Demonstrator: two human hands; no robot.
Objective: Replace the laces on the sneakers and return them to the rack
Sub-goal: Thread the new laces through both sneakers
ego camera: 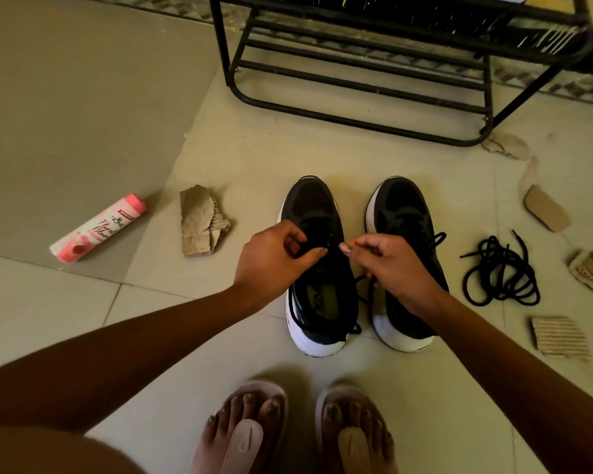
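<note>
Black lace [361, 280] on the left sneaker [317, 206]: my left hand [274, 254] and right hand [391, 265] pinch it; spare laces [502, 271] lie at 3 o'clock.

A pair of black mesh sneakers with white soles stands side by side on the pale tiled floor [408, 388], toes towards a black metal shoe rack [356, 85]. Over the left sneaker [310, 203] the left hand [274, 258] and right hand [387, 263] each pinch a thin black lace [363, 280] with curled fingers. The right hand partly covers the right sneaker [401, 206]. A loose coil of black lace [500, 273] lies right of the pair. A pink-and-white bottle [98, 229] and a torn cardboard scrap [201, 222] lie to the left. Two feet in pink sandals [247, 436] show at the bottom.
</note>
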